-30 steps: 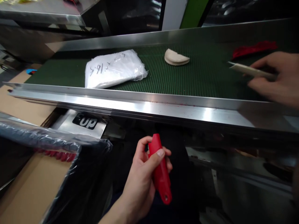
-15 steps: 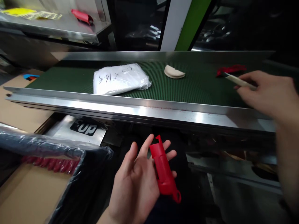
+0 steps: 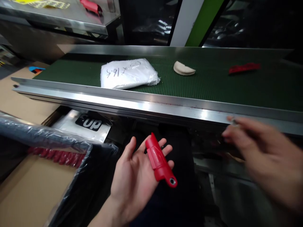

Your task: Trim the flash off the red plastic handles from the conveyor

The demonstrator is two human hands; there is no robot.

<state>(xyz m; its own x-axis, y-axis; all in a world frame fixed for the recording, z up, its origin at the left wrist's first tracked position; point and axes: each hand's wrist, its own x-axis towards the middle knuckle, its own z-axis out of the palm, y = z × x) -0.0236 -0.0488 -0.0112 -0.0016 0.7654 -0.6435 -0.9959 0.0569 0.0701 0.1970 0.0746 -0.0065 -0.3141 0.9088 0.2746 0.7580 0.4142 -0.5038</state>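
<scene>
My left hand (image 3: 132,179) is palm up below the belt's edge, holding a red plastic tube-like part (image 3: 159,159) across its spread fingers. One end of the part has an eyelet with a metal ring. My right hand (image 3: 265,154), smeared by motion, is closed in front of the rail at the right. A small pale tip (image 3: 234,121) shows at its fingers, seemingly of the thin pale-handled knife seen earlier; most of it is hidden. Beyond that hand, a red strip-like scrap (image 3: 245,68) lies on the green conveyor belt (image 3: 208,85).
A white plastic-wrapped packet (image 3: 127,74) and a cream half-round pad (image 3: 184,68) lie on the belt. A metal rail (image 3: 142,100) runs along its near side. At lower left stands a lined carton (image 3: 38,189) with red parts inside. Another red part (image 3: 92,7) is on the steel table.
The red part has turned over in my left hand, its ringed eyelet now showing. My right hand has drawn back from the red scrap on the belt, toward me.
</scene>
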